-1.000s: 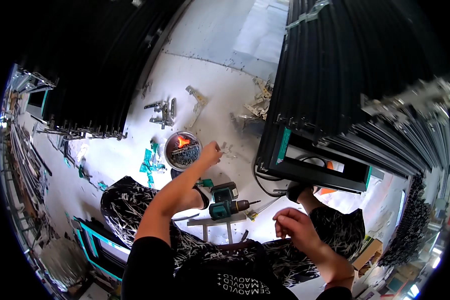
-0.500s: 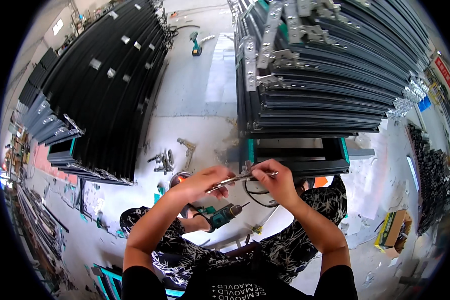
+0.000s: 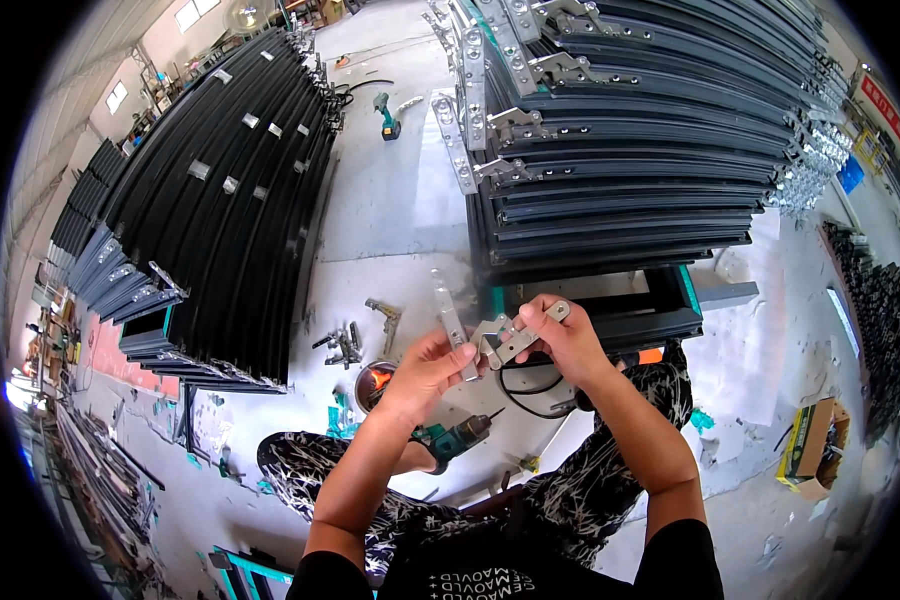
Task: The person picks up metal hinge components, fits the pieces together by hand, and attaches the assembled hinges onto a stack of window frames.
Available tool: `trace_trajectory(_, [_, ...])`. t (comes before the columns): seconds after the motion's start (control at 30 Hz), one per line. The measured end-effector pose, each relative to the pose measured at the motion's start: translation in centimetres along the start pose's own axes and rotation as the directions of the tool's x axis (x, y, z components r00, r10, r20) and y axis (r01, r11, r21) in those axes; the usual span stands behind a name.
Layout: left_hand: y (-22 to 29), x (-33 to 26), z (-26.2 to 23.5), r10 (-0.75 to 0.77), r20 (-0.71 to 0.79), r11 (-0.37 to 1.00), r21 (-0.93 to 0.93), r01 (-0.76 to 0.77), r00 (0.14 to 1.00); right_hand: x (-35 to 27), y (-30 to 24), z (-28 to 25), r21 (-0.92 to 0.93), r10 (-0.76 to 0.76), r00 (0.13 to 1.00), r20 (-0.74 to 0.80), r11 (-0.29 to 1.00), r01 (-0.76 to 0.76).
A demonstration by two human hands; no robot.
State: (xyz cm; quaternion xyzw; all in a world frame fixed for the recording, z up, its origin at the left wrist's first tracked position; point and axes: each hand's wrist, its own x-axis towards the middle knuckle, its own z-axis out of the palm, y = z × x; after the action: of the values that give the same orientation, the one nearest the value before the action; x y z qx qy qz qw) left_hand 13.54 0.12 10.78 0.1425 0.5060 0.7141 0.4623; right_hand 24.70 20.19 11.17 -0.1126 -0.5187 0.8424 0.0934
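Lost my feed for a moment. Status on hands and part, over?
Left hand and right hand both gripping metal hinge bracket, raised over lap. Cordless drill below by knee. Nothing between hands.

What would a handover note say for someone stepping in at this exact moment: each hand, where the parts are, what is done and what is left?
Left hand: grip on a narrow silver metal strip.
Right hand: grip on a silver hinge bracket, meeting the strip in front of the person.
Nearby: cordless drill on the floor between the knees, small round tin, loose brackets, stacked dark frames with fitted hardware.
Done: both pieces in hand.
Left: whether they are joined cannot be told; drill untouched.
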Motion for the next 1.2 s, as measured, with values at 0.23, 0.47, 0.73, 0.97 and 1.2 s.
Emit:
trace_trajectory(0.23, [4.9, 3.8, -1.7, 0.638, -0.235, 0.698, 0.579, -0.422, 0.734, -0.1, -0.8, 0.1, -0.022, -0.03, 0.988, -0.153, 0.999, 0.027])
trace_trajectory(0.47, [7.2, 9.2, -2.2, 0.758, -0.108, 0.417, 0.838, -0.351, 0.643, -0.2, -0.5, 0.3, -0.123, 0.1, 0.995, -0.005, 0.987, -0.1])
trace_trajectory(0.73, [7.1, 9.9, -2.7, 0.739, -0.109, 0.415, 0.851, -0.322, 0.665, -0.4, -1.1, 0.9, -0.155, 0.111, 0.986, 0.125, 0.984, -0.091])
trace_trajectory(0.97, [6.3, 11.0, -3.0, 0.743, -0.108, 0.421, 0.843, -0.336, 0.661, -0.3, -0.8, 1.0, -0.098, 0.15, 0.977, 0.15, 0.986, -0.136])
trace_trajectory(1.2, [5.8, 11.7, -3.0, 0.761, -0.157, 0.458, 0.817, -0.351, 0.629, -0.6, -0.6, 1.2, -0.14, 0.153, 0.973, 0.174, 0.982, -0.129])
